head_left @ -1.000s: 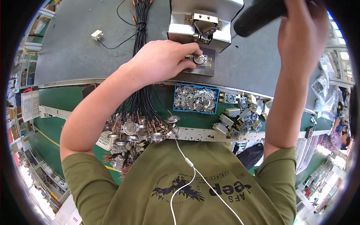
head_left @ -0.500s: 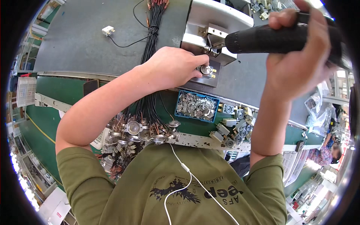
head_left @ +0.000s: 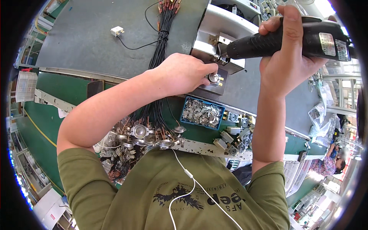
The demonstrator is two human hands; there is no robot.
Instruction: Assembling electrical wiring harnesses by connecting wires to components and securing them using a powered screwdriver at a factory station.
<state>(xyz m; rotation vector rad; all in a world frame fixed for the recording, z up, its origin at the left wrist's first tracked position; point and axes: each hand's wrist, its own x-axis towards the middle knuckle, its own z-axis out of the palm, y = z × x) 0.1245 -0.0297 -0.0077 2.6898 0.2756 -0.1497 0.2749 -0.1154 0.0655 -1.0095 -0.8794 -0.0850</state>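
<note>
My left hand (head_left: 186, 74) pinches a small round metal part (head_left: 214, 78) with brass-coloured tabs, its thumb and forefinger closed on it. The part sits on a dark metal block (head_left: 216, 89). My right hand (head_left: 288, 63) is wrapped round a black electric screwdriver (head_left: 257, 45), held nearly level. The screwdriver's front end meets the metal mouth (head_left: 221, 49) of a silver machine (head_left: 230, 23); its bit is mostly hidden there.
A blue tray (head_left: 202, 112) of small metal pieces lies near me, beside several pale block-shaped parts (head_left: 238, 140). Black wires (head_left: 161, 50) run to round metal parts (head_left: 140, 131) at the front edge. A wired white connector (head_left: 117, 31) lies far left. Another person (head_left: 326, 165) is far right.
The screwdriver's front end has moved left, closer into the machine's mouth, and my right hand has come along with it. My left hand keeps its pinch on the part. The view has shifted slightly.
</note>
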